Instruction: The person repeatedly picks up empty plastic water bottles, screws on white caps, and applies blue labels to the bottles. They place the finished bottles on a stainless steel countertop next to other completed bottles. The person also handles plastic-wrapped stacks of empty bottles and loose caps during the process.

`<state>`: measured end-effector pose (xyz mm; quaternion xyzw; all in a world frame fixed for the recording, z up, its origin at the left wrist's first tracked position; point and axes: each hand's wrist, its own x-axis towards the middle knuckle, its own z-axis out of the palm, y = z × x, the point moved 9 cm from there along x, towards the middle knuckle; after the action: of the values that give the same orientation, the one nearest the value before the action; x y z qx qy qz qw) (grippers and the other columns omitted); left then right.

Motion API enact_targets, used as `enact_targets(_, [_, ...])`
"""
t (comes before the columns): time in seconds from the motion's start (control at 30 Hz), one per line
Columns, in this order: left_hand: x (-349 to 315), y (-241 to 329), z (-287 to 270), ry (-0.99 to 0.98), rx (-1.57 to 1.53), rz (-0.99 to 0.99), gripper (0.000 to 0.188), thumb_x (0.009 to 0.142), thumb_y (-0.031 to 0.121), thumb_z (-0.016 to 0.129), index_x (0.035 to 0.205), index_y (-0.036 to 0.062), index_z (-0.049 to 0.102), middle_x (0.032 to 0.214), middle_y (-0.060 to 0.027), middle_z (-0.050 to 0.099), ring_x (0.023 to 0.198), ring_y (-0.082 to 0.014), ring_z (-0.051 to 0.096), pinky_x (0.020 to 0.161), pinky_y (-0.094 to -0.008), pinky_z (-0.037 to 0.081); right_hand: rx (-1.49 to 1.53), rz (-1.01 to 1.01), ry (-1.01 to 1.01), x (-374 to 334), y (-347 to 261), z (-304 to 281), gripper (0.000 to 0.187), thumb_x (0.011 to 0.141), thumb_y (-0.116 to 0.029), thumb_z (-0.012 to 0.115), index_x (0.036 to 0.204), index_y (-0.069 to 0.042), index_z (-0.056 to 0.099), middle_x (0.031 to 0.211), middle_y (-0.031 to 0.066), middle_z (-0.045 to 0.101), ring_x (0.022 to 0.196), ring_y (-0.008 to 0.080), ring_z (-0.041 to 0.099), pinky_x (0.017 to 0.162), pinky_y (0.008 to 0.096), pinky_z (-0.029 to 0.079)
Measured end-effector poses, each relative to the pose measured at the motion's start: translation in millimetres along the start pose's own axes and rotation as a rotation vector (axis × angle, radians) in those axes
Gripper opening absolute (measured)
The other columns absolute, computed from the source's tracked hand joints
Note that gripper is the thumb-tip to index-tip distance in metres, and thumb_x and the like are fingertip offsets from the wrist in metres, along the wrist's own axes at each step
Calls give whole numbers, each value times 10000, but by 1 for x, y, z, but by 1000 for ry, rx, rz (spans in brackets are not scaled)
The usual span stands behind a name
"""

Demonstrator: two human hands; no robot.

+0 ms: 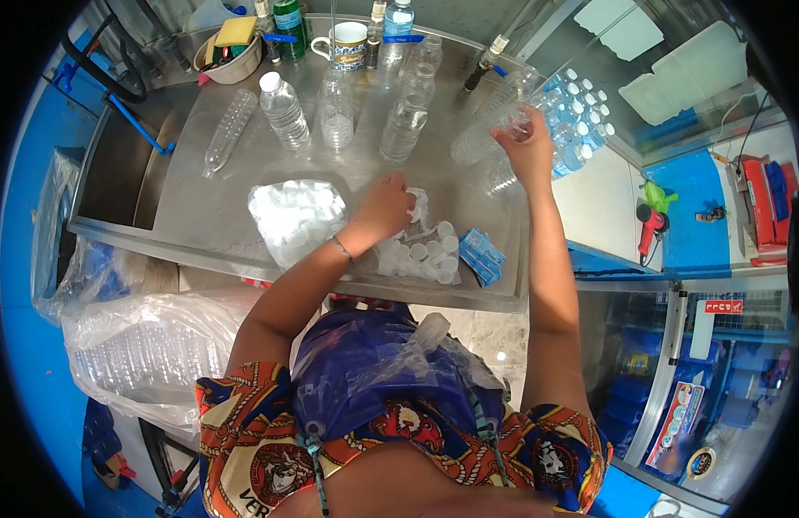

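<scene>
Over the right side of the steel counter, my right hand (529, 154) has its thumb and fingers curled round a clear plastic bottle (475, 143), which tilts down to the left. More clear bottles partly overlap it there, so its outline is hard to follow. My left hand (384, 209) is at the upper edge of an open clear bag of translucent caps (421, 255). Its fingers are bent inward, and whatever they pinch is hidden. To the left of that hand lies a bag of white caps (296, 216). Blue printed packets (481, 257) rest beside the translucent caps.
Filled bottles (285, 112) and an empty bottle lying down (230, 134) are on the steel counter (201, 203). Behind stand a mug (349, 47) and slim taps. A sink (119, 164) is at left; capped bottles (581, 121) cluster at right. A heat gun (650, 226) lies further right.
</scene>
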<state>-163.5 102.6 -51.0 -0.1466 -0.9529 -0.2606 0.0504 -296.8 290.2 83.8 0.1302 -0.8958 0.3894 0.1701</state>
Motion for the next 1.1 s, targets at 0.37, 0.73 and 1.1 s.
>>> enact_targets(0.37, [4, -38, -1, -168, -743, -434, 217, 785, 181, 723, 891, 24, 618, 848, -74, 594, 698, -144, 588, 599, -280, 470, 249, 241, -285, -3, 31, 26, 612, 856, -292, 722, 1343, -69, 426, 983, 159, 671, 812, 230, 678, 687, 320, 536])
enact_targets(0.73, [99, -23, 115, -139, -1633, -747, 182, 899, 149, 580, 1023, 20, 614, 851, -64, 632, 635, -128, 556, 576, -226, 489, 1585, 1088, -419, -92, 97, 101, 496, 978, -432, 477, 1308, -63, 452, 1067, 230, 615, 707, 230, 624, 515, 258, 493])
enact_targets(1.1, [154, -26, 126, -15, -1629, -764, 210, 915, 122, 560, 1020, -36, 649, 954, -149, 651, 812, -249, 654, 626, -289, 560, -143, 262, -341, -64, 20, -28, 661, 860, -323, 666, 1361, 29, 418, 994, 249, 665, 938, 416, 642, 859, 438, 505])
